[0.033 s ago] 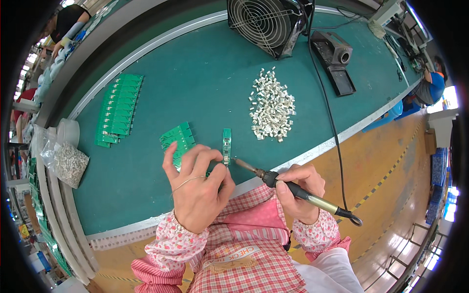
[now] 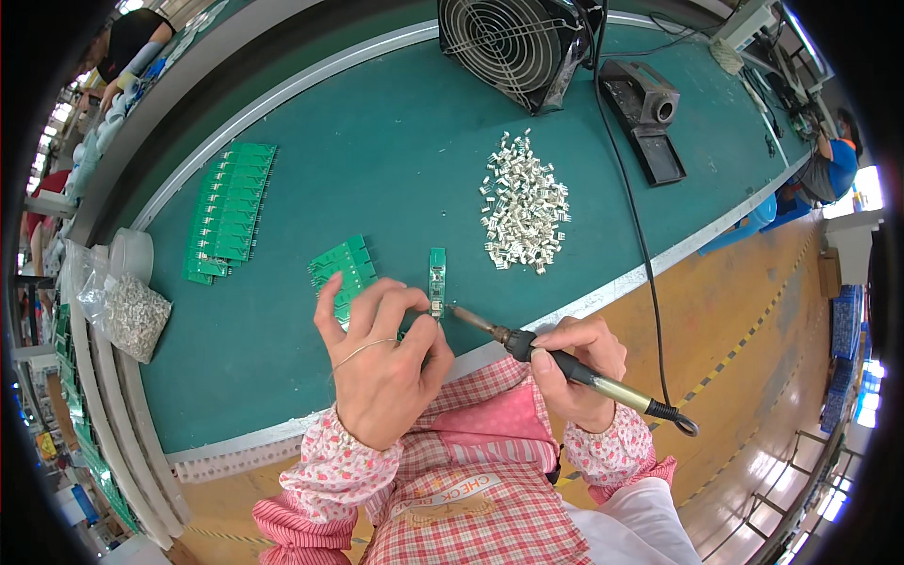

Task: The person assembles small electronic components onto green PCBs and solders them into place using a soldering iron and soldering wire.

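My right hand (image 2: 584, 369) grips a soldering iron (image 2: 603, 383) by its dark handle, its tip pointing left. That tip is beside the lower end of a narrow green circuit board (image 2: 437, 273) bearing small pale parts. Bent and close together, the thumb and index finger of my left hand (image 2: 384, 363) are at the board's lower left edge, gripping it there. My other left fingers arch over a wider green circuit board panel (image 2: 350, 264), partly covering it. Whether a small part is also between my left fingertips is hidden.
A heap of small white connectors (image 2: 524, 207) lies right of centre. Behind are a black fan (image 2: 504, 42) and an iron stand (image 2: 650, 118); the iron's cable (image 2: 633, 207) hangs over the table edge. Overlapping green boards (image 2: 231, 212) and a bag of parts (image 2: 137, 315) are at left.
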Available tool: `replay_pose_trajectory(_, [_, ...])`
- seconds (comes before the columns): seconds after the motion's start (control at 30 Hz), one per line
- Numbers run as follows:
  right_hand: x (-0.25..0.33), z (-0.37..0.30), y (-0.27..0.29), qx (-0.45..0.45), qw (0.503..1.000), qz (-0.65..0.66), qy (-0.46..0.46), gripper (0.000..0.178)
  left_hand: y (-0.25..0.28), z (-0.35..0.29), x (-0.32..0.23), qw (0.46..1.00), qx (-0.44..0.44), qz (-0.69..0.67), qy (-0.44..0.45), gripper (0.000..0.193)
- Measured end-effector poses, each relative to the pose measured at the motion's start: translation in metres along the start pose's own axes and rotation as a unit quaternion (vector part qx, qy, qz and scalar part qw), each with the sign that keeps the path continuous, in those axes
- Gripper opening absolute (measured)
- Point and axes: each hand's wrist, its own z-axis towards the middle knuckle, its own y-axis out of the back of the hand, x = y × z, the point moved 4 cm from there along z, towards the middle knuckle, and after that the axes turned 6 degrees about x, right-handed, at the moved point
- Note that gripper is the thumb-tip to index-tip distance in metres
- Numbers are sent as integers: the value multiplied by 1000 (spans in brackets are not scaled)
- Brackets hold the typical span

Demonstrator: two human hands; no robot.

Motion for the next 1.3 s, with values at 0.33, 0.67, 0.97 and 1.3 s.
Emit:
replay_pose_trajectory(0.33, [-1,0,-1,1,1000,-13,12,20,-2,1,0,1000,1,6,5,13])
replay_pose_trajectory(0.67, [-1,0,-1,-6,1000,-11,18,18,6,-2,12,999,4,-28,37,22])
replay_pose_trajectory(0.97, [-5,-5,-3,-8,1000,-4,4,19,5,-1,17,998,17,-57,38,28])
replay_pose_trajectory(1.3, [-4,-5,-2,-15,1000,-13,12,19,1,-1,16,997,19,-65,37,29])
